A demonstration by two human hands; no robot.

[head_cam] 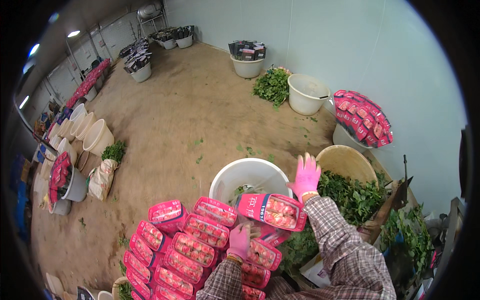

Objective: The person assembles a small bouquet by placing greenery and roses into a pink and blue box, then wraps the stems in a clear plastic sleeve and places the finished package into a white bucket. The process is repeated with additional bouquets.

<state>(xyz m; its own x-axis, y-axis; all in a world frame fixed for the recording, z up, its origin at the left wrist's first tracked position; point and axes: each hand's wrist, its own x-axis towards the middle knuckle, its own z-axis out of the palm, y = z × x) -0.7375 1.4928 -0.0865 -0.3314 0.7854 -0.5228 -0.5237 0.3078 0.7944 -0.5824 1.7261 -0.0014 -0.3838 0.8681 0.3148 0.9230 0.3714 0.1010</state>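
My right hand (307,175), in a pink glove, is raised with fingers spread and nothing in it. It is beside the rim of a white bucket (249,162). Just below lies a pink-wrapped pack of roses (284,213), tilted across the bucket's near rim. My left hand (240,238), gloved alike, is among the packs, close to that pack's lower end; its grip is hard to make out. Several more wrapped rose packs (190,258) are bunched upright before me, pale pink blooms showing through their windows. Some stems and leaves are inside the bucket.
A tan tub (348,161) and heaped green leaves (347,197) are at right. Beyond stand a bucket of pink packs (362,118), a white tub (307,95) and a leafy bundle (270,88). Stacked buckets (98,138) and a woven sack (102,180) are at left. Leaves litter the floor.
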